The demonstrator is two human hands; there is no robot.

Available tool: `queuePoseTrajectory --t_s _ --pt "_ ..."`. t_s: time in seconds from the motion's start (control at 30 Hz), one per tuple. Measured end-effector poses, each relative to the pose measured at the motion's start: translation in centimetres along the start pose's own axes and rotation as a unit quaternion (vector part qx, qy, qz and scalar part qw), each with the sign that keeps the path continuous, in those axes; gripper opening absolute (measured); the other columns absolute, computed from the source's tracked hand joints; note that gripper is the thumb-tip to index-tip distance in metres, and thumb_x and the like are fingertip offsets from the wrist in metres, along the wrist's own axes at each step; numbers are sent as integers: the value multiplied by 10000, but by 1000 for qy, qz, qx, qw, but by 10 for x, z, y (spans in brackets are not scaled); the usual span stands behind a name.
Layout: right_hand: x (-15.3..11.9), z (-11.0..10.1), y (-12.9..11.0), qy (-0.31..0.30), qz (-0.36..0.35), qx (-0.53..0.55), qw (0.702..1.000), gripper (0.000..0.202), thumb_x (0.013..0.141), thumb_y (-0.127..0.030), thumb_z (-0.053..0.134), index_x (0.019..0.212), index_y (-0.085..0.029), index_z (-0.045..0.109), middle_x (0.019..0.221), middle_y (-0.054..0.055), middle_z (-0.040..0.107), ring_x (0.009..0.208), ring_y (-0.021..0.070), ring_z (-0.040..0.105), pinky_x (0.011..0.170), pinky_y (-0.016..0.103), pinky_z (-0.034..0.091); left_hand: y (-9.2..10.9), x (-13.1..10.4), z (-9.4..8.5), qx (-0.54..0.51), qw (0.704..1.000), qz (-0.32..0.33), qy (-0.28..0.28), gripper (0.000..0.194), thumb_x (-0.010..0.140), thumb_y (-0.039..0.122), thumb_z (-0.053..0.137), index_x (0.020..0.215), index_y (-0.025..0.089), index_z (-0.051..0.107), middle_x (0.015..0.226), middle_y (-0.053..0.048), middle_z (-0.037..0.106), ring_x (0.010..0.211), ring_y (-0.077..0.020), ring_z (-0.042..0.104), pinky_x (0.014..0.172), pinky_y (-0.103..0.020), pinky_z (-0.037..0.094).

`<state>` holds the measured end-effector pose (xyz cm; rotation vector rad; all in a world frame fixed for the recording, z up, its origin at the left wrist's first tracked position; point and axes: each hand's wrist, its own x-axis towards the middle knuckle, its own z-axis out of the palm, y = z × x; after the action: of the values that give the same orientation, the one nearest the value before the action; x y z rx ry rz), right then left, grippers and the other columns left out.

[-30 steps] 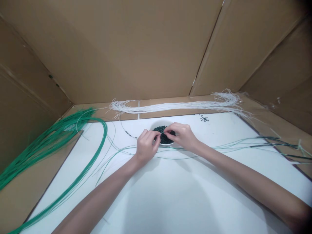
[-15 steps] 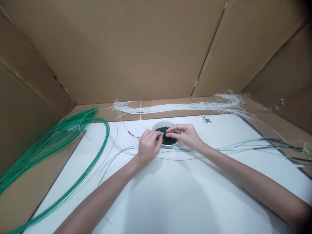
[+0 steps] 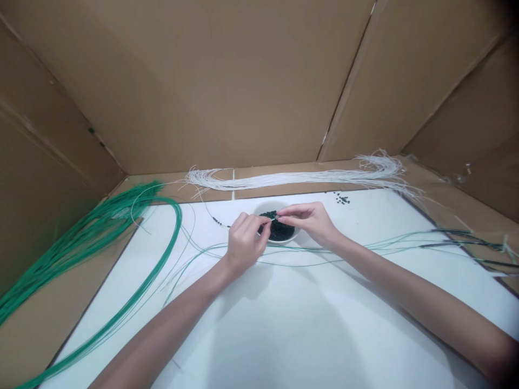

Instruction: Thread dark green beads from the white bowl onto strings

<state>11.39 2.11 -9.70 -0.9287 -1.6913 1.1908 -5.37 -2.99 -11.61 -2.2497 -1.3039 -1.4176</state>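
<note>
A white bowl (image 3: 279,241) full of small dark beads (image 3: 281,231) stands on the white board, partly behind my hands. Over its left side my left hand (image 3: 246,241) pinches a thin white string (image 3: 205,207) close to its tip. Several dark beads are threaded on that string to the left of the hand, and it curves back toward the far edge. My right hand (image 3: 312,222) is closed in a pinch at the string's tip, above the bowl. A small dark bead seems to sit between its fingertips, though it is too small to be sure.
A bundle of white strings (image 3: 292,178) lies along the back. Green strings (image 3: 93,227) spread over the left side. Loose dark beads (image 3: 343,199) lie behind the bowl. Beaded green strings (image 3: 458,233) stretch to the right. Cardboard walls (image 3: 223,81) surround the white board (image 3: 284,324).
Both hands stay over the bowl with fingertips pinched together. My right hand has shifted very slightly, and the threaded beads left of my left hand sit a little differently.
</note>
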Motion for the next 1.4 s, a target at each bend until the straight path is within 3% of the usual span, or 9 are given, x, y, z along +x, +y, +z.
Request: queuePoseTrajectory --t_s 0.6,0.97,1.4 --pt "0 2 -1 -4 -17 1 1000 168 602 -269 682 724 -153 692 751 58 688 703 177 619 683 305 493 -1 -4 3 13 1000 7 -2 55 763 120 513 788 147 553 674 -29 610 618 -131 453 590 -256 389" --pt "-4 2 -2 1 -69 -96 993 120 658 -224 625 735 -158 689 738 49 681 696 166 608 671 282 474 -1 -2 1 28 999 32 -11 54 747 121 519 768 147 561 650 -28 610 600 -133 443 569 -254 385" --pt "-4 2 -2 6 -86 -133 987 116 678 -209 603 752 -160 678 749 44 678 704 162 611 670 272 478 0 -1 0 40 998 49 -13 56 744 119 520 771 144 562 648 -26 612 596 -133 439 562 -254 391"
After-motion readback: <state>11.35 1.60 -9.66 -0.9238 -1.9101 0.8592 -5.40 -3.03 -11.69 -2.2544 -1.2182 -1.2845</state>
